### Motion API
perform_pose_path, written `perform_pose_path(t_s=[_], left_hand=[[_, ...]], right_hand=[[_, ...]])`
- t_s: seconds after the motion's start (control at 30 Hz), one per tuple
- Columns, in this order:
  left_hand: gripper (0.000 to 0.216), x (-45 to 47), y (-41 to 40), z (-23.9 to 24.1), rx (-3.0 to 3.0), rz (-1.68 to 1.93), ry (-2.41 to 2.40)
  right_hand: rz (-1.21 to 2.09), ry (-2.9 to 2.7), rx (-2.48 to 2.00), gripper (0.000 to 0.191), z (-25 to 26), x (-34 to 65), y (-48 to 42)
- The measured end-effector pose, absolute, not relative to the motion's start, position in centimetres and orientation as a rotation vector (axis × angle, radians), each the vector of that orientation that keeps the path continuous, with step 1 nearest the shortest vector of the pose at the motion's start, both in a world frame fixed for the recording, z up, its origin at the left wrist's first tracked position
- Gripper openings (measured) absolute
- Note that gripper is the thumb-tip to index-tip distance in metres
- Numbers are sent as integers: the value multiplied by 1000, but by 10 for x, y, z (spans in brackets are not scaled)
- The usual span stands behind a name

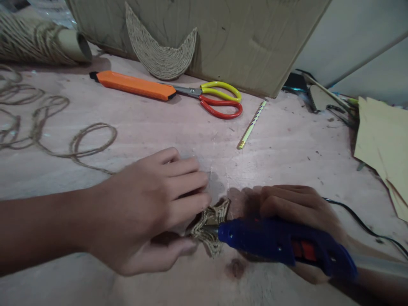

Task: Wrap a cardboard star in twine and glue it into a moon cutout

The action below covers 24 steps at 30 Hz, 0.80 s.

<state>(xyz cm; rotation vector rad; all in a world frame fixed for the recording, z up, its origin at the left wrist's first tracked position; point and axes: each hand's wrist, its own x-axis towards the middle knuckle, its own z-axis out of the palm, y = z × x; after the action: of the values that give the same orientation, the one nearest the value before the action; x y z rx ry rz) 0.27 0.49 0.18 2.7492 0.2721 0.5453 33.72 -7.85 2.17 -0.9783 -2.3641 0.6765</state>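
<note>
Nearest: blue glue gun, 5 o'clock, right hand grip wrapped round its handle, nozzle touching the twine-wrapped piece at 6 o'clock. Left hand, 7 o'clock: grip pinching that piece. Bare table open toward 2 o'clock. Pencil, scissors, orange cutter at 12; loose twine at 10; paper sheets at 3. Cardboard sheet walls the far edge.

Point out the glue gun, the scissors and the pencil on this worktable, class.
glue gun (280,243): head view, on its blue body.
scissors (195,91): head view, at the pivot.
pencil (251,125): head view, mid-shaft.
</note>
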Motion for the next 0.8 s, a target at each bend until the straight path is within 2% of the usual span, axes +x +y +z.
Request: perform_pose_path(t_s=[0.2, 0.43, 0.8], left_hand=[[27, 2, 3, 1, 2759, 526, 248], [19, 3, 5, -1, 2743, 535, 227], [14, 3, 6, -2, 2744, 521, 232]], right_hand=[[786, -2312, -986, 21, 16, 332, -80], [925, -2204, -1032, 28, 17, 332, -83], [855, -2294, -1030, 26, 26, 341, -78]])
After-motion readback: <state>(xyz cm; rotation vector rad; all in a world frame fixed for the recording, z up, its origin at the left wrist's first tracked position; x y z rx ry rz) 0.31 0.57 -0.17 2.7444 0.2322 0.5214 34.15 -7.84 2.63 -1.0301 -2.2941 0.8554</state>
